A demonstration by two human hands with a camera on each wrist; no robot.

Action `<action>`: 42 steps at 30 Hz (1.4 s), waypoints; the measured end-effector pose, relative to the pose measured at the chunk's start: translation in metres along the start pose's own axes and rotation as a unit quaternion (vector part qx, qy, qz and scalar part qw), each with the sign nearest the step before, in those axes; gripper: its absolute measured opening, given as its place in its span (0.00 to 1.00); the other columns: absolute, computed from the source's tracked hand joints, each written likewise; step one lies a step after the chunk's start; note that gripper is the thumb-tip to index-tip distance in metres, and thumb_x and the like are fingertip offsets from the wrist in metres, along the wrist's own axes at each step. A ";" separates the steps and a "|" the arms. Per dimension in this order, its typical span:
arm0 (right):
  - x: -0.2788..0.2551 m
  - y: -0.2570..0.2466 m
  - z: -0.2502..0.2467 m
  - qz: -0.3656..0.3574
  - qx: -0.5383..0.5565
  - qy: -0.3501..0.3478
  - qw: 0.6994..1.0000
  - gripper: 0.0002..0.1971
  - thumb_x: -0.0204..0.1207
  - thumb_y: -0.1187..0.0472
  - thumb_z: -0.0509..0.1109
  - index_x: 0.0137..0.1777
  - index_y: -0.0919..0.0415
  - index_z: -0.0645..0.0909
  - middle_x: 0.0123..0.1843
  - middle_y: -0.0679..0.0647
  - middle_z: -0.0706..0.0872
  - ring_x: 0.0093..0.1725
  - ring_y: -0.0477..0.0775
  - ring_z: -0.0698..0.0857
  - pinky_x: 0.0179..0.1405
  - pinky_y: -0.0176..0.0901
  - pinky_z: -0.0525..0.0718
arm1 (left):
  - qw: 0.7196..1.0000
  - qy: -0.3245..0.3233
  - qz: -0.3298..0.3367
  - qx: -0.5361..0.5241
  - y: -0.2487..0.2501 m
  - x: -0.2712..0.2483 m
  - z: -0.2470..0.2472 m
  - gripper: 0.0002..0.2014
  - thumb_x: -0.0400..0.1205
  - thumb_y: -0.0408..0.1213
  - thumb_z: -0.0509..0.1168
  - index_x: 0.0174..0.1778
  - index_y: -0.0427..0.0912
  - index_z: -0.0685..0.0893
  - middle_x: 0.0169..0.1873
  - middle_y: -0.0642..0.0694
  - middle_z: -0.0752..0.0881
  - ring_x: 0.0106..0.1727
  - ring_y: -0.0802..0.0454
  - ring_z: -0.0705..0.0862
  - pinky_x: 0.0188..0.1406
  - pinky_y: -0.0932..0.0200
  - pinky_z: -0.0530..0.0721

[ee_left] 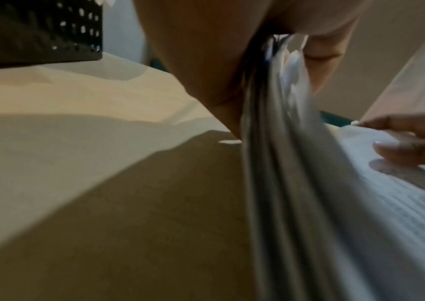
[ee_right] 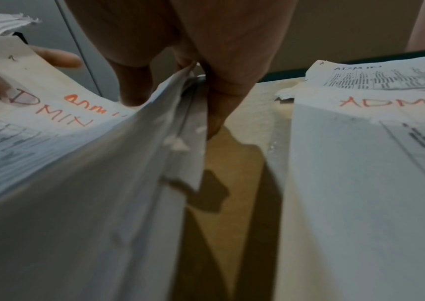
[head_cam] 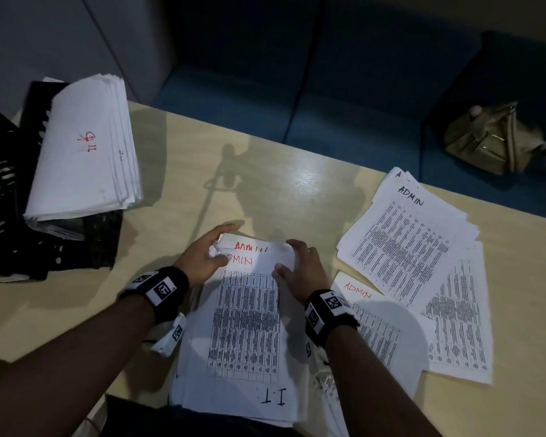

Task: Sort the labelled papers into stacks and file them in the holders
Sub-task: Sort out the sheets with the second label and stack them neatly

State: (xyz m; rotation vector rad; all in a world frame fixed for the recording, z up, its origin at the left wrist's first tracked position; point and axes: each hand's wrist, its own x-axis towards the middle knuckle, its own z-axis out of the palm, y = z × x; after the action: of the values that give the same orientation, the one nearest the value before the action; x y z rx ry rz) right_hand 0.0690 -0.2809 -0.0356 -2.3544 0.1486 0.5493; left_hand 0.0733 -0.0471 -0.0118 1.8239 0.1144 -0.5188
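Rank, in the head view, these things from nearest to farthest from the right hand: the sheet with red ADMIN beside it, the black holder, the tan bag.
From the right hand:
1. Sheet with red ADMIN, just right of the wrist.
2. Black holder, far left on the table.
3. Tan bag, off the table, top right; nearly as far as the holder.

ADMIN stack (head_cam: 246, 313) — centre, far end lifted | loose ADMIN sheets (head_cam: 416, 247) — right | black holder (head_cam: 101, 244), papers inside

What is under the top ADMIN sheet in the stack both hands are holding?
Under the top sheet, another sheet labelled ADMIN in red peeks out at the far edge, and more sheets show at the sides. Both the left hand and right hand grip the stack; its lower labels are covered.
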 end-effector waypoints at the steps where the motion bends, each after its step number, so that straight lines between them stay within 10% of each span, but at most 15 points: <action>1: 0.000 -0.001 0.000 0.004 -0.005 -0.005 1.000 0.28 0.75 0.50 0.71 0.73 0.43 0.65 0.70 0.56 0.68 0.58 0.65 0.82 0.57 0.49 0.79 | 1.000 -0.005 0.001 0.015 -0.001 0.002 -0.001 0.33 0.76 0.16 0.63 0.58 0.64 0.81 0.63 0.63 0.80 0.59 0.69 0.82 0.53 0.71 0.81; 5: -0.005 -0.006 0.001 0.008 -0.049 -0.019 0.999 0.24 0.76 0.49 0.69 0.71 0.40 0.68 0.71 0.53 0.64 0.56 0.68 0.84 0.57 0.54 0.83 | 0.999 0.014 -0.003 0.031 -0.010 0.005 -0.004 0.21 0.77 0.19 0.65 0.43 0.56 0.83 0.56 0.56 0.85 0.48 0.59 0.84 0.40 0.73 0.79; 12: -0.019 0.005 -0.030 -0.030 -0.050 0.099 0.993 0.23 0.80 0.43 0.63 0.70 0.53 0.77 0.77 0.54 0.69 0.74 0.56 0.68 0.74 0.55 0.70 | 0.997 0.070 0.013 0.016 -0.027 -0.018 -0.006 0.22 0.69 0.34 0.71 0.53 0.63 0.78 0.60 0.53 0.83 0.60 0.52 0.82 0.55 0.74 0.79; 16: -0.053 0.071 -0.068 0.195 -0.068 0.277 0.938 0.26 0.76 0.46 0.68 0.71 0.57 0.73 0.73 0.62 0.72 0.71 0.64 0.70 0.69 0.59 0.71 | 0.994 0.069 -0.080 -0.029 -0.037 -0.037 0.006 0.37 0.68 0.35 0.81 0.71 0.45 0.71 0.60 0.51 0.82 0.57 0.55 0.83 0.59 0.61 0.81; 18: -0.076 0.105 -0.079 0.363 -0.052 0.265 0.892 0.34 0.73 0.45 0.71 0.74 0.60 0.66 0.76 0.64 0.66 0.74 0.66 0.65 0.70 0.65 0.67 | 0.986 0.039 -0.149 -0.062 -0.049 -0.049 0.013 0.37 0.59 0.46 0.85 0.63 0.46 0.80 0.53 0.48 0.90 0.53 0.50 0.89 0.60 0.46 0.84; 21: -0.105 0.133 -0.076 0.456 -0.025 0.217 0.863 0.45 0.69 0.43 0.75 0.77 0.68 0.58 0.76 0.68 0.64 0.75 0.66 0.63 0.71 0.60 0.63 | 0.977 0.053 -0.188 -0.084 -0.050 -0.055 0.020 0.27 0.66 0.37 0.82 0.61 0.43 0.84 0.49 0.47 0.91 0.53 0.45 0.89 0.55 0.47 0.85; 26: -0.123 0.142 -0.072 0.433 0.125 0.226 0.864 0.35 0.70 0.60 0.77 0.73 0.67 0.66 0.68 0.68 0.76 0.64 0.67 0.78 0.59 0.51 0.77 | 0.982 0.112 -0.144 0.042 -0.028 -0.042 0.028 0.22 0.78 0.35 0.72 0.69 0.38 0.79 0.55 0.38 0.86 0.53 0.41 0.84 0.50 0.54 0.80; 29: -0.130 0.138 -0.086 0.374 0.094 0.165 0.908 0.12 0.74 0.63 0.72 0.57 0.65 0.82 0.52 0.62 0.87 0.44 0.58 0.82 0.44 0.40 0.78 | 0.987 0.091 -0.109 0.074 -0.020 -0.033 0.031 0.21 0.79 0.36 0.71 0.69 0.38 0.80 0.59 0.39 0.86 0.58 0.41 0.83 0.55 0.53 0.76; 32: -0.136 0.128 -0.123 0.266 0.082 0.137 0.951 0.14 0.75 0.62 0.74 0.59 0.65 0.85 0.45 0.56 0.87 0.43 0.54 0.82 0.38 0.36 0.76 | 0.984 0.106 -0.130 0.055 -0.011 -0.024 0.032 0.23 0.80 0.36 0.70 0.72 0.38 0.77 0.59 0.41 0.83 0.57 0.44 0.81 0.58 0.52 0.75; 42: -0.026 0.152 -0.201 0.285 0.150 0.332 0.887 0.22 0.76 0.54 0.73 0.62 0.71 0.82 0.61 0.67 0.86 0.62 0.65 0.84 0.61 0.49 0.78 | 0.973 0.152 -0.166 0.045 0.003 0.002 0.028 0.15 0.81 0.30 0.67 0.63 0.37 0.80 0.51 0.38 0.85 0.52 0.39 0.84 0.52 0.51 0.75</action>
State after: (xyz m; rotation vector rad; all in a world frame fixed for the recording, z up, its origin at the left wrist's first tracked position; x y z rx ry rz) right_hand 0.0766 -0.5289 0.0153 -2.0749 1.1772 -0.0572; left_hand 0.0681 -0.0743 -0.0161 1.9755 0.6233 -0.4771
